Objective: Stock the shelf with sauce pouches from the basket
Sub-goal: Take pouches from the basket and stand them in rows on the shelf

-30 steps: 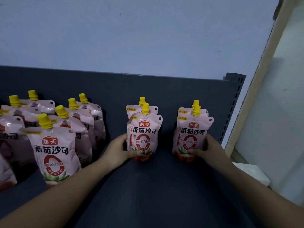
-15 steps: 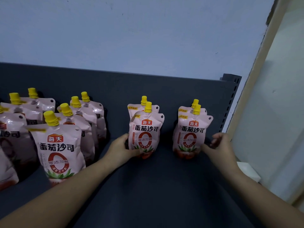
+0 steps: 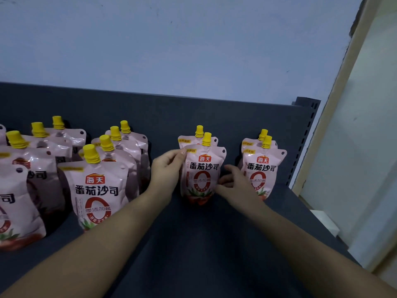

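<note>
Pink tomato sauce pouches with yellow caps stand on a dark grey shelf (image 3: 193, 244). The middle pouch (image 3: 203, 171) stands upright in front of a second one. My left hand (image 3: 166, 171) grips its upper left edge, thumb at the top corner. My right hand (image 3: 233, 182) touches its lower right side with curled fingers. Two more pouches (image 3: 261, 168) stand one behind the other to the right, free of my hands. The basket is not in view.
Several pouches (image 3: 96, 190) crowd the shelf's left side in rows. The shelf's dark back panel (image 3: 171, 112) rises behind them, with a slotted upright (image 3: 305, 136) at the right end. A pale wall and door frame (image 3: 343, 104) lie beyond.
My right hand left the right-hand pouches and moved left to the middle pouch. My left hand slid from the middle pouch's base up to its top corner.
</note>
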Demonstrator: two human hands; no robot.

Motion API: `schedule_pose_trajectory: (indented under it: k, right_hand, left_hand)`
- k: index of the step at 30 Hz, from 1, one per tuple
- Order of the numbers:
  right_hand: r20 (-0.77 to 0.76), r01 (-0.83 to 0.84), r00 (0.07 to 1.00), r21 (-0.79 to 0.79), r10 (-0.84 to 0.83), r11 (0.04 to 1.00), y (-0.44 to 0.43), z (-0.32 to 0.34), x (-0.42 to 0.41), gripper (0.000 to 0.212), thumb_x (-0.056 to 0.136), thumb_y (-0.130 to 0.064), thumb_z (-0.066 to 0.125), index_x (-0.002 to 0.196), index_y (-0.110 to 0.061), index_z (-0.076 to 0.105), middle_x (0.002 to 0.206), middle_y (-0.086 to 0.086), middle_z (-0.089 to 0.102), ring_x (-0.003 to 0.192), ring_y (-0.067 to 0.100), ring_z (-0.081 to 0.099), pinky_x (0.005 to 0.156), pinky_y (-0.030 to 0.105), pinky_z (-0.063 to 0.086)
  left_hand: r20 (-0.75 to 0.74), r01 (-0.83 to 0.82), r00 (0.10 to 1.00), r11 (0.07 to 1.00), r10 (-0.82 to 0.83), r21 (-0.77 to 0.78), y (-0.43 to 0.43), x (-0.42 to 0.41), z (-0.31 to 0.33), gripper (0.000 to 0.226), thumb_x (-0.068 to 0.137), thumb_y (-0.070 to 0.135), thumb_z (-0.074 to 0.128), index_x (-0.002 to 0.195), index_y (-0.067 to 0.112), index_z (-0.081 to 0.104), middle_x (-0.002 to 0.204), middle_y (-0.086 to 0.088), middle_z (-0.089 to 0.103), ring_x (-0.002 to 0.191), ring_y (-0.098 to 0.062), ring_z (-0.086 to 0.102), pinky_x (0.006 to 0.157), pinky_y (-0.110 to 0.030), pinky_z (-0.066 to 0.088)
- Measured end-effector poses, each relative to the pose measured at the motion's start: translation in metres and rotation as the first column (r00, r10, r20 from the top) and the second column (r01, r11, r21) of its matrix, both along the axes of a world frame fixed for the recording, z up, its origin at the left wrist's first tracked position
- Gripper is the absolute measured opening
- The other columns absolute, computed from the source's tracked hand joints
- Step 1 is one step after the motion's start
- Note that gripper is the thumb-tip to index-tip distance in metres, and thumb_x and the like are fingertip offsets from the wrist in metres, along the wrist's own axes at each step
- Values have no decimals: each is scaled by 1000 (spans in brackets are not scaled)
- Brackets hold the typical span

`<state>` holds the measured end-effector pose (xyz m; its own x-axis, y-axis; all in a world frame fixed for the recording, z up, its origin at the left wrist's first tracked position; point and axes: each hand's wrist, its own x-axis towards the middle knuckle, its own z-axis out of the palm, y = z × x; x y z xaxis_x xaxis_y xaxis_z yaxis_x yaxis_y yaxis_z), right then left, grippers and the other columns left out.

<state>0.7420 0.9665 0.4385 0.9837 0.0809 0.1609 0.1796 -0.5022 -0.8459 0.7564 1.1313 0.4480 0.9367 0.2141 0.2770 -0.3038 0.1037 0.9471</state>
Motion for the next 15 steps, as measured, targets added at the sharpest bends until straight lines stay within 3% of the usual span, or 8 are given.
schedule_pose_trajectory:
  k: [5,11,15]
  right_hand:
    - [-176,-15,983,148,41,989,19,-11,3,58,84,-18,66,136,-14,40,110,-2,55,100,11,53,70,13,44]
    - [-212,-8,975,236,59,972,21,-23,1,66,81,-16,70,138,-16,37,134,3,52,118,15,50,92,24,43]
    - [-244,-44,964,247,106,968,10,-24,-7,69,82,-13,68,140,-17,31,117,-1,54,106,11,51,86,21,42]
  left_hand:
    - [-148,33,987,972,-69,-234,-6,3,8,25,97,21,47,80,15,63,56,7,71,52,-3,67,44,-14,50]
    - [-203,6,977,952,-72,-307,-13,0,9,21,97,27,45,91,14,61,68,2,72,64,-11,68,58,-26,54]
    - [-211,-48,977,950,-19,-308,-16,-10,4,18,96,23,47,106,11,57,84,-2,67,66,-9,66,45,-15,51]
